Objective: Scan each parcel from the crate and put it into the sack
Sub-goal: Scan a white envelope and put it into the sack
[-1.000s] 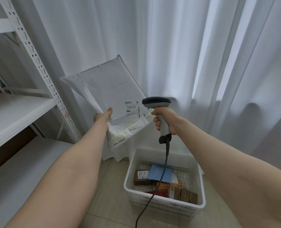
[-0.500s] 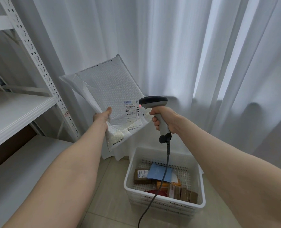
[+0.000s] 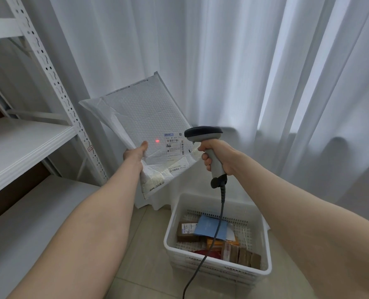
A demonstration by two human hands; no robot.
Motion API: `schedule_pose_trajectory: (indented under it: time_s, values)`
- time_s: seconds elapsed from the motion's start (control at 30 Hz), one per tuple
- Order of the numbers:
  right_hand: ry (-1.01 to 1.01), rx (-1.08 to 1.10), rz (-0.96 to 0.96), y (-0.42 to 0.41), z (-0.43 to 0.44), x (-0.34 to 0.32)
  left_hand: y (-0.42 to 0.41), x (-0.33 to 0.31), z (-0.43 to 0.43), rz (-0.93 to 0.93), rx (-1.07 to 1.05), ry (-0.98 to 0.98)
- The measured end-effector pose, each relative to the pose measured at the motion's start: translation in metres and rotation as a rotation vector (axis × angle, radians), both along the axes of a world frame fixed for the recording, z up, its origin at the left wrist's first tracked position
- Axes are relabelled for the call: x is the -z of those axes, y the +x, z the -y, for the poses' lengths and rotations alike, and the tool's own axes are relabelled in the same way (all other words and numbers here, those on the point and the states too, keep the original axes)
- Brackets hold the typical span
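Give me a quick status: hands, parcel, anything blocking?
Left hand grips white mailer. Right hand grips scanner; red dot just left of label. Nothing between scanner and mailer.

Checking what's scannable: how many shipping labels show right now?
2: one on the white mailer held in the left hand, one on a brown box in the crate. Others may be hidden.

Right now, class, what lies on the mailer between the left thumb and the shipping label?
A red dot glows on the bare white mailer, between the left hand and the shipping label; the head view shows it.
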State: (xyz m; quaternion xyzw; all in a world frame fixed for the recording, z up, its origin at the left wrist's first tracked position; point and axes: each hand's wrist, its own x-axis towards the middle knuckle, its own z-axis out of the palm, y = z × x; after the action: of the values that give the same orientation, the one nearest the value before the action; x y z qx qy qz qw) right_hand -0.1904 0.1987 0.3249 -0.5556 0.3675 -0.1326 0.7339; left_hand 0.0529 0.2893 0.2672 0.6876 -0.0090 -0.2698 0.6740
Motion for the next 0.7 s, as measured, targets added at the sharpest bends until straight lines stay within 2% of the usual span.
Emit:
schedule_pose_trajectory:
  time_s: [0.7]
  values:
    - [0.014, 0.008, 0.0, 0.028, -0.034, 0.003, 0.03, 0.006, -0.032, -0.054, 0.017, -0.019]
